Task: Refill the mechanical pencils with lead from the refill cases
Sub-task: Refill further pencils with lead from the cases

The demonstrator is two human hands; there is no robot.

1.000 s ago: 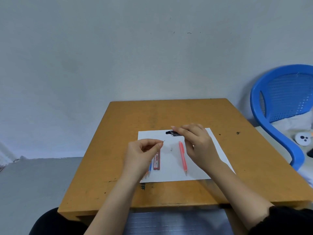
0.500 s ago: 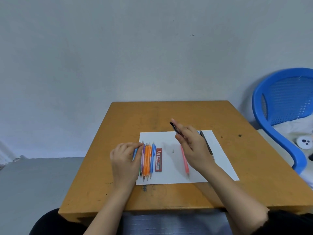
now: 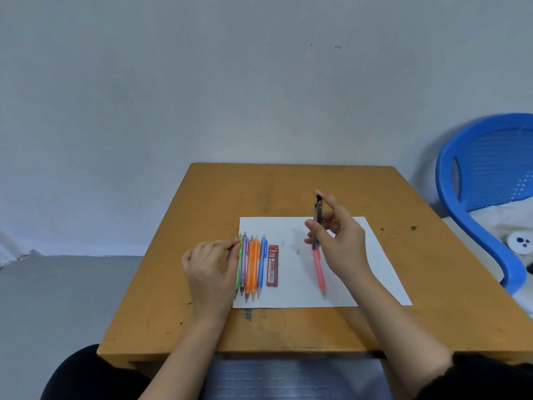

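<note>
On wooden table (image 3: 173, 298), paper (image 3: 294, 293), pencils (image 3: 253, 264), blue chair (image 3: 496, 168)

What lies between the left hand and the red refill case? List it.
Five pencils lying flat on the paper: green, purple, two orange, blue. The left hand, pinching what looks like lead, is beside the green one; the red refill case lies just past the blue.

Your table (image 3: 288, 192) is ochre and its sheet (image 3: 375, 269) white. Reading from 9 o'clock, you have a thin dark lead (image 3: 230, 249), green pencil (image 3: 238, 264), purple pencil (image 3: 244, 261), two orange pencils (image 3: 253, 267), blue pencil (image 3: 262, 264) and red case (image 3: 272, 265) lettered white. Toward 3 o'clock lies a coral-pink pencil (image 3: 319, 272) with a smoky grey case (image 3: 318, 220), capped black, at its 12 o'clock, and the chair (image 3: 452, 180) is blue, dotted with holes.
</note>
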